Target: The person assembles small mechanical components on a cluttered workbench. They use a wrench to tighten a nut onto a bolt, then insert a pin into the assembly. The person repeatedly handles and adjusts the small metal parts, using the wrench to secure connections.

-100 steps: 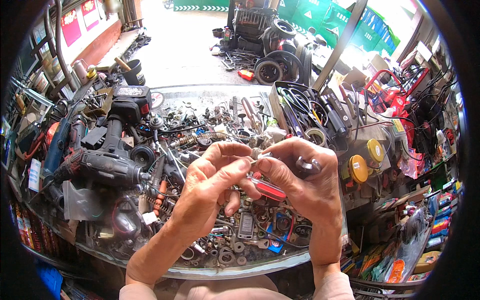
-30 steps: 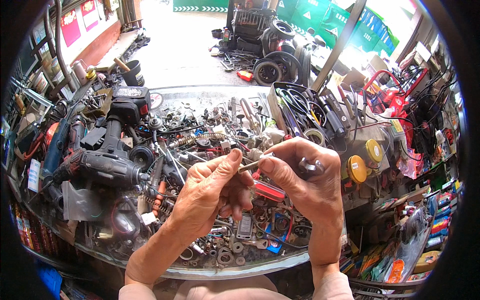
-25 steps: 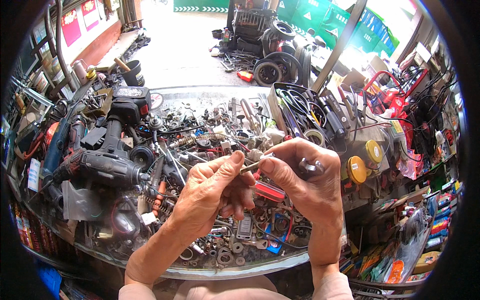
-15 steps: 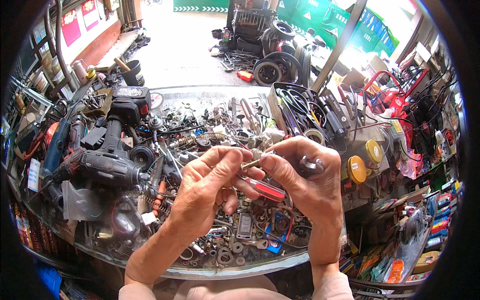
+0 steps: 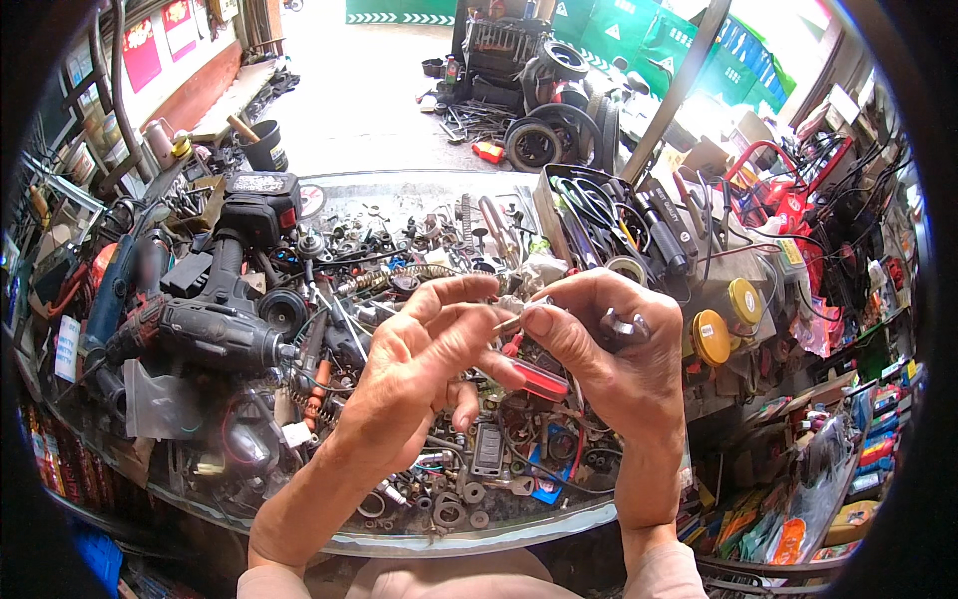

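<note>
Over the cluttered bench, my right hand (image 5: 614, 354) pinches a small bolt (image 5: 509, 325) between thumb and index finger. The shiny jaw of an open-ended wrench (image 5: 625, 328) sticks out from the same hand, its shank hidden by the fingers. My left hand (image 5: 424, 344) is beside the bolt's left end, index finger lifted away from the thumb and the others loosely curled. Whether its thumb touches the bolt is blurred. Just below the fingertips shows a red-handled tool (image 5: 539, 381), its left end covered by a left finger.
Loose washers (image 5: 449, 513), springs and small parts cover the glass-topped bench. A cordless impact wrench (image 5: 215, 329) lies at left. A tool-filled box (image 5: 589, 215) stands back right, near two yellow-lidded jars (image 5: 712, 337). Tyres (image 5: 534, 146) sit on the floor beyond.
My left index finger and thumb have parted from their pinch near the bolt, the index finger rising. My right hand has barely moved and still grips the bolt.
</note>
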{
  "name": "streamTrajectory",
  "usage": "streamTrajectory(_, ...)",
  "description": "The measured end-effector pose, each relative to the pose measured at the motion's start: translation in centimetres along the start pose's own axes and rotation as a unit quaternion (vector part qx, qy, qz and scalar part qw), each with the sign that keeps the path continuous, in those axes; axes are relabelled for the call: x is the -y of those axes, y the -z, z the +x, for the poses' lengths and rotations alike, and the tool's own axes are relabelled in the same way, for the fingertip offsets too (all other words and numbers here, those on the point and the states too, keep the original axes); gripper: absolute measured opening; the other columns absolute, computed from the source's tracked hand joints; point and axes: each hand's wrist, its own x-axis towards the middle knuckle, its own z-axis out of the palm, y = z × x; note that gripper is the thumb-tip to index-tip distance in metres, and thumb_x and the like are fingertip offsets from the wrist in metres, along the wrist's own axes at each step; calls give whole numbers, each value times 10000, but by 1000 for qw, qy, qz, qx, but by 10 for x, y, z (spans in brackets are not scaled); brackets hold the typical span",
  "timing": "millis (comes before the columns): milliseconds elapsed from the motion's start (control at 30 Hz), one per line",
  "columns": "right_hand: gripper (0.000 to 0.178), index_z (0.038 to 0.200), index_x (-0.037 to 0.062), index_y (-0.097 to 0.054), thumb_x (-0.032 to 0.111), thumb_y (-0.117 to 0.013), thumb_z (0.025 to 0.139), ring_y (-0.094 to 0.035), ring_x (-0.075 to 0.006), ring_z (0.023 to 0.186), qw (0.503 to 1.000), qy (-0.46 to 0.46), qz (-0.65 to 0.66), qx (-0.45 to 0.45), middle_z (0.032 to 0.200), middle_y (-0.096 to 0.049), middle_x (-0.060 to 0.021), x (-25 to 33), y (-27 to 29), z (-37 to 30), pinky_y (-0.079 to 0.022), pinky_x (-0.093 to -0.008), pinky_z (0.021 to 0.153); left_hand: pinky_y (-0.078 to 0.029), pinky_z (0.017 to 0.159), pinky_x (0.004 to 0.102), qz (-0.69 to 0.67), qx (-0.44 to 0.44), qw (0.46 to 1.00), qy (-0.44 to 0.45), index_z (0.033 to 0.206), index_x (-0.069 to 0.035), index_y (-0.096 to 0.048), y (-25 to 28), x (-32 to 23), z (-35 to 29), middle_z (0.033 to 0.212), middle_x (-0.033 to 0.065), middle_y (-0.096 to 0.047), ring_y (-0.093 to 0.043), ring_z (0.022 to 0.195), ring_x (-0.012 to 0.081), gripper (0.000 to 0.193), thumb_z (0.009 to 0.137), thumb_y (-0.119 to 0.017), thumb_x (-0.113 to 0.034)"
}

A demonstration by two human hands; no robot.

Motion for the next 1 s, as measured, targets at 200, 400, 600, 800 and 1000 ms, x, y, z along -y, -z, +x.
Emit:
streamTrajectory(200,168,860,-29,-667,120,-727,811,-558,-37,658,1000,2,-25,9,719,-656,-27,4,-2,-1,-440,-179,570,-373,383,177,21,73,994,72,886,-17,-610,19,5,-1,676,62,-614,-579,507,91,380,926,-546,-390)
streamTrajectory(400,167,868,-27,-669,119,-726,811,-558,-37,660,1000,-8,2,7,722,-656,-27,3,0,-1,-440,-175,573,-388,399,169,0,-8,999,-35,1000,-3,-558,0,0,-1,789,83,-617,-614,613,107,274,902,-616,-252)
streamTrajectory(600,163,872,-30,-667,107,-727,808,-562,-41,661,999,43,-30,15,729,-658,-29,-1,-1,-1,-445,-177,574,-375,388,171,10,44,995,94,901,-4,-592,16,1,-2,651,55,-604,-573,487,107,373,929,-547,-374)
streamTrajectory(800,171,883,-31,-664,106,-729,806,-570,-45,671,1000,11,-11,9,733,-661,-36,1,-1,-2,-454,-180,581,-400,385,173,-16,14,1000,-12,1045,7,-552,4,3,1,869,95,-624,-626,612,102,258,914,-596,-211)
streamTrajectory(1000,184,893,-27,-655,126,-722,815,-536,-36,642,998,57,-27,6,703,-621,-15,-6,-3,0,-423,-186,549,-397,406,162,-3,92,994,66,1066,8,-578,21,7,0,815,68,-640,-624,629,97,257,917,-592,-201)
